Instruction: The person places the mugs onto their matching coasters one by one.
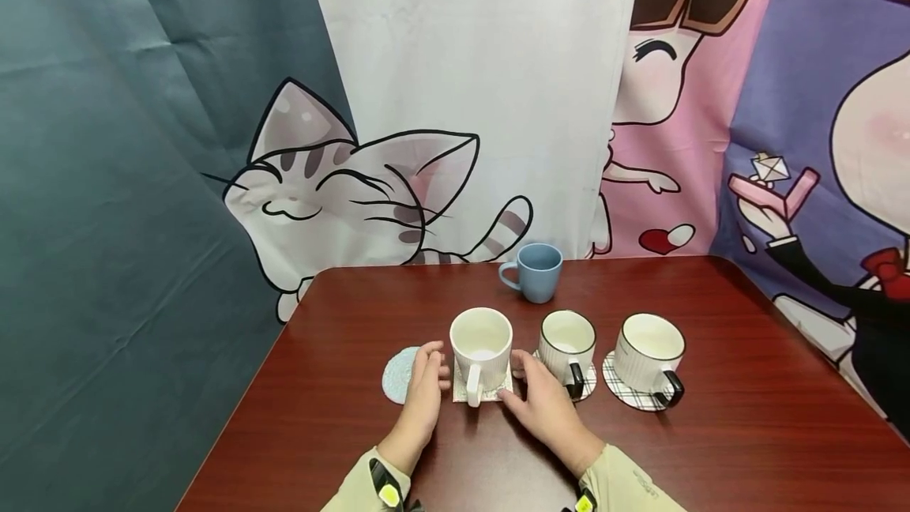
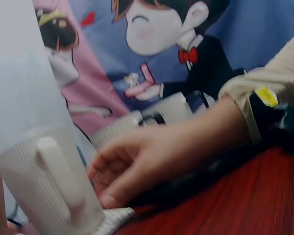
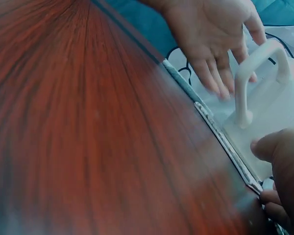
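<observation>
Flanking a white mug (image 1: 483,352), two bare hands at lower centre of the head view. Mug stands upright on a square coaster (image 1: 460,393), handle pointing to the bottom of the frame. Left hand (image 1: 425,392) sits just left of it, fingers mostly straight and slightly apart, gripping nothing I can see; it overlaps the edge of a pale blue round coaster (image 1: 396,374). Right hand (image 1: 546,408) is on the mug's right, thumb and fingers apart, loosely bent, thumb near the coaster's lower right corner. No grip visible there either. From here I can't tell if either hand actually touches mug or coaster; the left wrist view has the right fingers close by the coaster edge, but blurred.

Right of centre: a black-handled mug (image 1: 566,348) on a round checked coaster (image 1: 588,387), partly behind the right hand. Further right, a second black-handled mug (image 1: 645,358) on another checked coaster (image 1: 620,392). Blue mug (image 1: 539,275) stands behind, near the table's far edge, handle to frame left. Table (image 1: 306,433) is reddish-brown wood. Cartoon curtain (image 1: 462,38) fills the upper frame. Pale sleeves (image 1: 626,484) at bottom edge.
</observation>
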